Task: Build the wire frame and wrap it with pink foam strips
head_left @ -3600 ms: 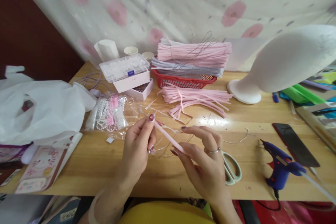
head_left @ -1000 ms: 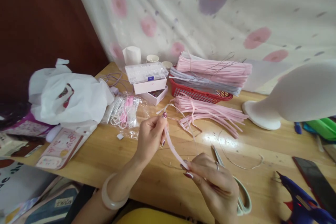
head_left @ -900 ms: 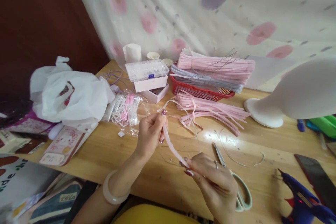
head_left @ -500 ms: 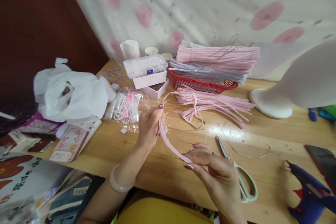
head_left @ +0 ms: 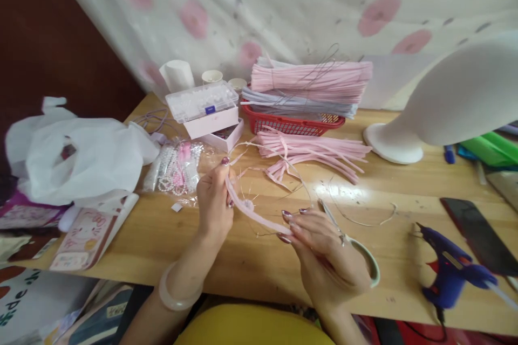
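Note:
A pink fuzzy strip (head_left: 259, 214) stretches between my two hands above the wooden table (head_left: 162, 237). My left hand (head_left: 214, 199) is closed, pinching the strip's upper end, and wears a pale bangle (head_left: 172, 294) on the wrist. My right hand (head_left: 324, 253), with a ring on one finger, pinches the strip's lower end between thumb and fingertips. A thin wire (head_left: 299, 178) loops up from the strip between the hands. Pale green scissors (head_left: 360, 250) lie on the table just behind my right hand.
Loose pink strips (head_left: 311, 151) lie before a red basket (head_left: 291, 124) stacked with pink and grey strips. A bead box (head_left: 202, 101), bagged pearls (head_left: 174, 170) and a white plastic bag (head_left: 76, 159) sit left. A foam head (head_left: 445, 102), blue glue gun (head_left: 449, 272) and phone (head_left: 473, 232) are right.
My hands have drawn a little closer and lower, with the strip bent flatter between them. The camera has swung right, bringing the glue gun and phone back into view.

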A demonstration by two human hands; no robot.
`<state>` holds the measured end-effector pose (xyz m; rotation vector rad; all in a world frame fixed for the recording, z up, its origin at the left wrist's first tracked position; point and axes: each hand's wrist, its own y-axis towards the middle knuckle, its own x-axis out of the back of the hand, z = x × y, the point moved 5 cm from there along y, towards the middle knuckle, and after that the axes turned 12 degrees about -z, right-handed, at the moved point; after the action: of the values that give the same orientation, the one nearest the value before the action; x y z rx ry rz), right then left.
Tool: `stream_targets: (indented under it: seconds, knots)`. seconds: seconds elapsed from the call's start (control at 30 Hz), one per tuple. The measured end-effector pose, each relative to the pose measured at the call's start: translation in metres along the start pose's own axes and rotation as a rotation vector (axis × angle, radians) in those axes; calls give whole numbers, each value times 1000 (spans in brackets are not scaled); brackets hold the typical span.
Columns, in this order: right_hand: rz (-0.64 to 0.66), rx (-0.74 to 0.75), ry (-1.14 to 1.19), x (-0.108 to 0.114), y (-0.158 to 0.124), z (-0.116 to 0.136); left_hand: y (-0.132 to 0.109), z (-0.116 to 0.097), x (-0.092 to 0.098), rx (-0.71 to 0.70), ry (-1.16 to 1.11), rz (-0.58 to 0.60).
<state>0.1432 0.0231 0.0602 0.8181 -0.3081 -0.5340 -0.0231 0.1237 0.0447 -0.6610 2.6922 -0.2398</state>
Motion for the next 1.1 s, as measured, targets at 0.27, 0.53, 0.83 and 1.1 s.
stream_targets:
  seconds: [0.27, 0.53, 0.83, 1.1]
  knots:
    - [-19, 32, 24, 5, -4, -3, -5, 1, -2, 61, -6, -16]
    - [-6, -167, 201, 2, 2, -6, -5, -4, 1, 25, 54, 5]
    - [14, -450, 309, -3, 5, -14, 2, 2, 2, 12, 43, 61]
    - [215, -608, 198, 0, 3, -27, 2, -6, 1, -12, 31, 68]
